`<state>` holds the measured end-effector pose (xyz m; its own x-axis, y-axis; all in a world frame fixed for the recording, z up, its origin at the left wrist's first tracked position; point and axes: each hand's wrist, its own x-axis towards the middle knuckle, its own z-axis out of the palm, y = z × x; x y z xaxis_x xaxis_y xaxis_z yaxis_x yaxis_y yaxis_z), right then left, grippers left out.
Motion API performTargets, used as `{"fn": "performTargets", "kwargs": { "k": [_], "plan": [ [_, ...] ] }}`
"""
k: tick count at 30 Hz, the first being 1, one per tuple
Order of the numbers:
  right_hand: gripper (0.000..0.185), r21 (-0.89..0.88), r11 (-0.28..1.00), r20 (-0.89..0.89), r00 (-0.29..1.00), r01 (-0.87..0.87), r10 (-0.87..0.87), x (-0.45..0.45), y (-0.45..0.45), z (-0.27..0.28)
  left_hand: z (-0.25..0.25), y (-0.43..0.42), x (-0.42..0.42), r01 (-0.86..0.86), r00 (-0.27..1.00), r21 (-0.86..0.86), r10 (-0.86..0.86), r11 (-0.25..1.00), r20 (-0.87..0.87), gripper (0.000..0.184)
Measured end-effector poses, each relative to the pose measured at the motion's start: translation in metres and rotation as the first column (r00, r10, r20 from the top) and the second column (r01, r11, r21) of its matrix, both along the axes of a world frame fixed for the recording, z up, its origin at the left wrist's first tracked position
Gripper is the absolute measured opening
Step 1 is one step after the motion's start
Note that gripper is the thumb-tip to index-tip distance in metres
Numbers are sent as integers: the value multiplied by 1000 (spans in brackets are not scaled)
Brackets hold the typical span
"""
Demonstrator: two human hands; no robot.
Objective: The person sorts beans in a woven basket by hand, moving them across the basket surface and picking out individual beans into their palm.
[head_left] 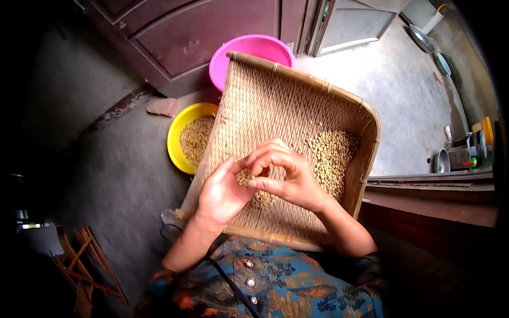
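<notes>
My left hand is turned palm up and cupped around a small heap of soybeans. Over that heap, my right hand has its thumb and index fingertips pinched close together at the beans; whatever is between the tips is too small to make out. Both hands are above a woven bamboo winnowing basket, which rests across my lap. A larger pile of pale soybeans lies along the basket's right side. More beans are partly hidden beneath my hands.
Left of the basket, a yellow basin holds brownish beans or grain. A pink basin stands behind the basket's far edge. A brick lies near the wooden door. A folding wooden stool is at lower left, and a metal bowl at right.
</notes>
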<state>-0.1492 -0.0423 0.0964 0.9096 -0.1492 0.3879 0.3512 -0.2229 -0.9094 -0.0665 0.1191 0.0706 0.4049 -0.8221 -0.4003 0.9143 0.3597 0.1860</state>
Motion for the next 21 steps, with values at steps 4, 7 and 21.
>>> {"fn": "performTargets", "kwargs": {
  "k": [4, 7, 21],
  "plan": [
    [33, -589, 807, -142, 988, -40, -55, -21, -9, 33, 21, 7, 46, -162, 987, -45, 162, 986, -13, 30],
    [57, -797, 579, -303, 943, -172, -137, -47, 2, 44, 65, -3, 91, -298, 945, -51, 303, 953, 124, 31],
    [24, -691, 720, -340, 906, -59, -252, -117, 18, 31, 54, -132, 203, -272, 399, 307, -183, 912, 899, 64]
  ]
}}
